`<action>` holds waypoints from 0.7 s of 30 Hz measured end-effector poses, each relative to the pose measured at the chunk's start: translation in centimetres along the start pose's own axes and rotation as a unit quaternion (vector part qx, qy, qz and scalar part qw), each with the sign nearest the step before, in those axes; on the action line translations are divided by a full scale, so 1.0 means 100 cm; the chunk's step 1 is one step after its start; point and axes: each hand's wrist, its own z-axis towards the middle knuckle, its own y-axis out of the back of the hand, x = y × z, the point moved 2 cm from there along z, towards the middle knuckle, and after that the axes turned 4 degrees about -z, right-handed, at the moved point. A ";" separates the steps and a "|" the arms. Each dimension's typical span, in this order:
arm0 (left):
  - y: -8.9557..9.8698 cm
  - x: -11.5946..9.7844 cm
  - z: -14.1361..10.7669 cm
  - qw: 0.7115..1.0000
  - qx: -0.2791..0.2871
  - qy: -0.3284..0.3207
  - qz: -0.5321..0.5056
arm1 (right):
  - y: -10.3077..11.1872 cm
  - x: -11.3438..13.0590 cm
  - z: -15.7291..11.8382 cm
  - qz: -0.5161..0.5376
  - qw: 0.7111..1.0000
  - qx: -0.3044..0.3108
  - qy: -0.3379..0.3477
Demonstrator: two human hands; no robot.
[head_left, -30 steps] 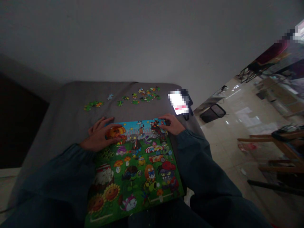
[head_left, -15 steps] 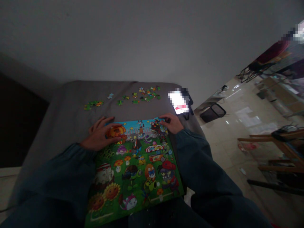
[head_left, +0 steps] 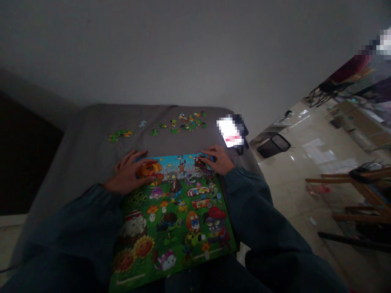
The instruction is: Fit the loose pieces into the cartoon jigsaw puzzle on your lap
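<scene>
A colourful cartoon jigsaw puzzle (head_left: 171, 203) lies in front of me, with sunflowers, zombies and a pumpkin on a green lawn under a strip of blue sky. My left hand (head_left: 130, 173) rests over its upper left corner, fingers spread around the pumpkin and nothing held. At the upper right corner is my right hand (head_left: 220, 160), its thumb and fingers apart on the puzzle's edge. The tips of the right hand touch the dark figures there. Beyond the puzzle, several loose jigsaw pieces (head_left: 191, 122) are scattered on the grey cloth.
A grey cloth (head_left: 91, 142) covers the surface, which meets a plain wall (head_left: 183, 53) behind. Green and orange pieces (head_left: 120, 134) sit at left, near a light blue piece (head_left: 142, 123). A lit phone (head_left: 229, 132) stands at right. Farther right are a dark bin (head_left: 273, 146) and wooden furniture (head_left: 363, 187).
My right hand has shifted slightly to the left along the puzzle's top edge, its fingertips now farther over the picture. My left hand and the loose pieces look the same.
</scene>
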 end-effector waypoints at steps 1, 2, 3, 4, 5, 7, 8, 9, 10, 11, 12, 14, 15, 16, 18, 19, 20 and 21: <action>0.000 0.000 0.000 1.000 0.001 0.002 0.000 | 0.001 0.001 0.000 -0.002 1.000 0.000 0.002; 0.000 0.000 0.000 1.000 0.002 0.002 0.001 | 0.001 0.002 -0.001 -0.004 1.000 0.000 0.004; 0.000 0.000 0.000 1.000 0.001 0.002 0.001 | 0.002 0.003 -0.001 -0.004 1.000 -0.001 0.005; 0.000 0.000 0.000 1.000 -0.001 0.002 0.000 | 0.002 0.004 -0.001 -0.005 1.000 -0.001 0.006; 0.000 0.001 0.000 1.000 -0.003 0.002 -0.002 | 0.003 0.005 -0.002 -0.006 1.000 -0.002 0.007; 0.000 0.001 0.001 1.000 -0.003 0.002 -0.006 | 0.002 0.007 -0.002 -0.008 1.000 -0.006 0.004; 0.000 0.001 0.001 1.000 -0.001 0.006 -0.008 | 0.002 0.008 -0.002 -0.010 1.000 -0.009 0.001; 0.000 0.002 0.001 1.000 0.001 0.011 -0.009 | 0.001 0.008 -0.003 -0.011 1.000 -0.012 -0.003; 0.000 0.002 0.002 1.000 0.005 0.015 -0.009 | 0.001 0.009 -0.003 -0.013 1.000 -0.015 -0.006; 0.000 0.002 0.002 1.000 0.007 0.017 -0.010 | 0.000 0.010 -0.003 -0.014 1.000 -0.016 -0.008; 0.000 0.002 0.002 1.000 0.008 0.019 -0.011 | 0.000 0.011 -0.003 -0.014 1.000 -0.017 -0.010; -0.001 0.003 0.002 1.000 0.006 0.020 -0.011 | 0.001 0.011 -0.003 -0.012 1.000 -0.018 -0.011; -0.001 0.003 0.002 1.000 0.005 0.020 -0.011 | 0.002 0.010 -0.003 -0.009 1.000 -0.017 -0.011; -0.001 0.003 0.002 1.000 0.004 0.021 -0.011 | 0.004 0.009 -0.002 -0.006 1.000 -0.016 -0.011; -0.001 0.003 0.002 1.000 0.004 0.022 -0.012 | 0.006 0.004 -0.001 0.002 1.000 -0.011 -0.010; -0.001 0.003 0.002 1.000 0.004 0.021 -0.012 | 0.007 0.001 -0.001 0.006 1.000 -0.006 -0.009; -0.001 0.003 0.002 1.000 0.003 0.019 -0.012 | 0.008 -0.002 0.000 0.009 1.000 -0.001 -0.008; -0.001 0.003 0.002 1.000 0.002 0.018 -0.011 | 0.008 -0.005 0.000 0.012 1.000 0.004 -0.007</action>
